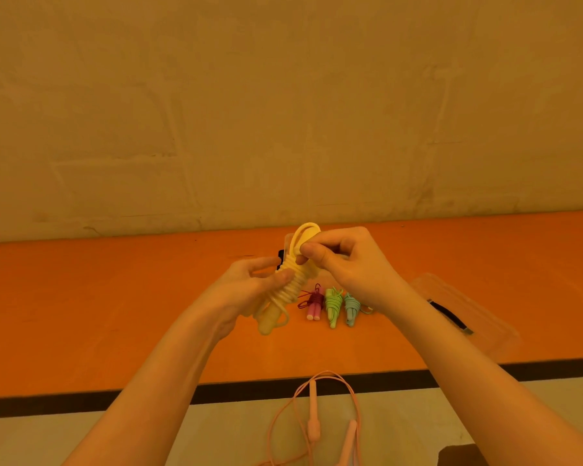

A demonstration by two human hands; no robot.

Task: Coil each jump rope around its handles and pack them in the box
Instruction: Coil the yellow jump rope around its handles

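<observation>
Nearest, still uncoiled: pink jump rope [317, 428] hanging loose below the counter [115, 314] edge. Mid-air above, yellow jump rope [288, 290] nearly wound; left hand [249, 284] gripping the coiled handles, right hand [344, 260] pinching the last loop. Beyond, already coiled on the counter: maroon [313, 302], green [333, 304], blue [351, 306] bundles. Clear box [468, 311] at right, apparently nothing packed.
</observation>
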